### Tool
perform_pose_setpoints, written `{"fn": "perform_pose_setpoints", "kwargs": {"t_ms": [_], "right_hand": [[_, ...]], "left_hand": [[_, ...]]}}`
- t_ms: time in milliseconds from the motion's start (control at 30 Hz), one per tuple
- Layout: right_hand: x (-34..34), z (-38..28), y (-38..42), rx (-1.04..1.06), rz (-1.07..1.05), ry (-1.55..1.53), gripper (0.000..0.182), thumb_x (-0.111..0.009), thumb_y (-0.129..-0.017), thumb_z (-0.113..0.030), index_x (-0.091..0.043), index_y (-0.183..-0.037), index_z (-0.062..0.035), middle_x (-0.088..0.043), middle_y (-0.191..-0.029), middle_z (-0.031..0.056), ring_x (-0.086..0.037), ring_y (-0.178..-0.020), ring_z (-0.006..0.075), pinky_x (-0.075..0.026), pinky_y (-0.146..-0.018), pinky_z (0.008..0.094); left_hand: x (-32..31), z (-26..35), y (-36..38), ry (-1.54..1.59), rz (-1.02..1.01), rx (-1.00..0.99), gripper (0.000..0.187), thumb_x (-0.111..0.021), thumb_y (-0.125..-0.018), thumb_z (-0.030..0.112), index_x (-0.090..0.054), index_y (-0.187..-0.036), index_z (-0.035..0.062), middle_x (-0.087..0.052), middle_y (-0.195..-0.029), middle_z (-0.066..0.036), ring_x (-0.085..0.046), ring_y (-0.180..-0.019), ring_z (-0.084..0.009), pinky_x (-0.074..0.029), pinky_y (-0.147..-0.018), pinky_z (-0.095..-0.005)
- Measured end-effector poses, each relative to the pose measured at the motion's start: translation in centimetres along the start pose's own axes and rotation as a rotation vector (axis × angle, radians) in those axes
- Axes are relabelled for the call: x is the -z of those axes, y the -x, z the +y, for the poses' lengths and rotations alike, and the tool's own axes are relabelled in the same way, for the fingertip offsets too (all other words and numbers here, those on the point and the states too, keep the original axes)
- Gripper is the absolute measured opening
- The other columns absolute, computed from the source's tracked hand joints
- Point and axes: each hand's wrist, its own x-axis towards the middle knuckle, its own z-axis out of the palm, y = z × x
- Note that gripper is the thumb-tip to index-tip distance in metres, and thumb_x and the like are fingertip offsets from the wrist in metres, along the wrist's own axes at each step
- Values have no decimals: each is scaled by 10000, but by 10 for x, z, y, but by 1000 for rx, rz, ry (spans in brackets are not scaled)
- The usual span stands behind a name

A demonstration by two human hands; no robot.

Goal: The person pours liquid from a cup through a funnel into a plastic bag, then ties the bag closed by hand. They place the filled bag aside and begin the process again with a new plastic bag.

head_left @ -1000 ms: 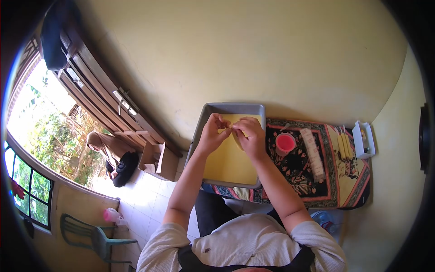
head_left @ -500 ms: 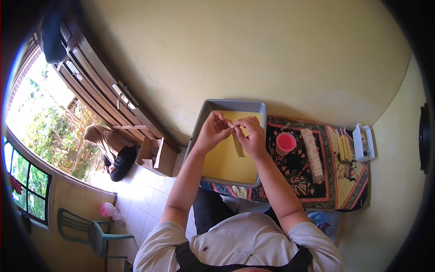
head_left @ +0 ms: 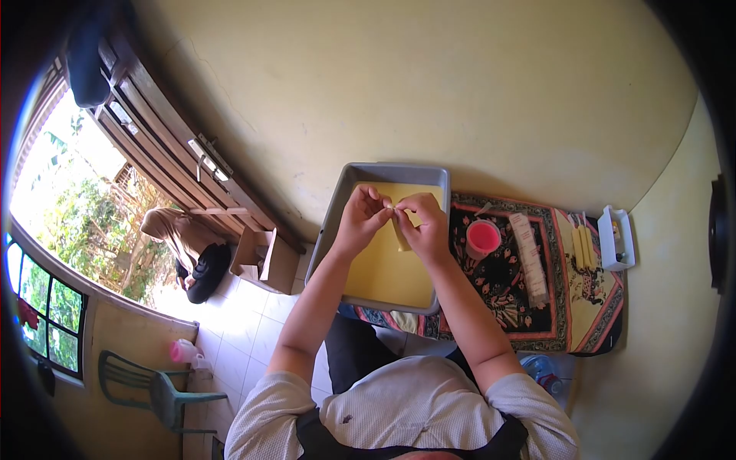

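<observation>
A pale yellow wall (head_left: 460, 92) rises behind the patterned cloth (head_left: 567, 307) spread over my table, where a grey tray (head_left: 337, 222) lined in yellow sits before me. Above it, my left hand (head_left: 360, 222) and right hand (head_left: 425, 226) meet, fingertips pinched narrow on the top end of a thin yellow strip (head_left: 400, 234) that hangs over the tray, with a small pink cup (head_left: 483, 238) just right of it.

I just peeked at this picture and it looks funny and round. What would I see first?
First the two hands, left hand and right hand, pinching a pale yellow strip together over a grey tray with a yellow sheet inside. Just right of them a pink cup sits on a patterned cloth. At far left, a bright window shows green plants.
</observation>
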Motion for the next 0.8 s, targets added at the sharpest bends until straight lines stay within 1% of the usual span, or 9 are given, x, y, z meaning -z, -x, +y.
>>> {"fn": "perform_pose_setpoints", "kwargs": {"t_ms": [67, 233, 333, 433, 533, 633, 767, 800], "right_hand": [[0, -1, -2, 63, 1, 26, 242, -852, -847, 58, -733, -1020, -63, -760, -974, 103, -723, -939, 342, -580, -834, 448], [0, 3, -2, 164, 11, 81, 270, -860, -817, 79, -739, -1016, -59, -766, -987, 95, -734, -966, 346, -595, -852, 451], [-2, 0, 0, 159, 13, 71, 270, -864, -809, 81, -748, -1015, -48, -767, -1013, 100, -735, -967, 349, -606, -851, 443], [-2, -7, -2, 166, 38, 127, 245, -863, -826, 90, -776, -1019, -34, -779, -1021, 106, -756, -943, 316, -625, -805, 397], [0, -14, -4, 138, 1, 127, 255, -860, -833, 90, -803, -1052, -28, -779, -1030, 111, -758, -939, 315, -628, -813, 396], [-2, -6, 1, 114, 23, 46, 310, -840, -799, 110, -806, -1076, -24, -769, -1046, 115, -739, -960, 332, -624, -812, 427], [-3, -7, 2, 108, 2, 47, 299, -846, -799, 111, -814, -1056, -38, -777, -1042, 112, -750, -951, 319, -630, -812, 416], [-2, -7, 2, 103, -2, 47, 293, -850, -801, 108, -814, -1051, -41, -779, -1034, 109, -753, -945, 316, -631, -814, 414]], "left_hand": [[0, 1, 0, 7, -7, 13, 349, -749, -1047, -48, -488, -1236, 86, -677, -1139, -72, -688, -1096, -145, -576, -1018, -315], [0, 1, 0, 48, 33, 57, 289, -745, -1059, -33, -524, -1202, 87, -703, -1145, -49, -692, -1089, -134, -572, -1019, -305], [2, 0, 0, 56, 50, 66, 274, -748, -1062, -23, -534, -1190, 89, -715, -1152, -43, -696, -1103, -129, -571, -1019, -302], [2, 1, -1, 48, 65, 66, 286, -755, -1056, -30, -533, -1192, 89, -718, -1159, -48, -700, -1119, -131, -576, -1017, -306], [-3, 7, 1, 54, 52, 29, 312, -762, -1042, -50, -530, -1197, 90, -718, -1167, -63, -703, -1128, -139, -583, -1013, -314], [-2, 7, 0, 36, 44, 12, 339, -766, -1029, -67, -522, -1203, 92, -712, -1173, -74, -703, -1133, -149, -588, -1011, -320], [-1, 4, 2, 16, 50, -23, 357, -768, -1019, -64, -503, -1202, 90, -699, -1171, -72, -692, -1124, -146, -579, -1016, -317], [1, 2, 2, -39, 53, -40, 362, -766, -1014, -66, -497, -1200, 88, -695, -1166, -71, -688, -1119, -145, -575, -1018, -317]]}}
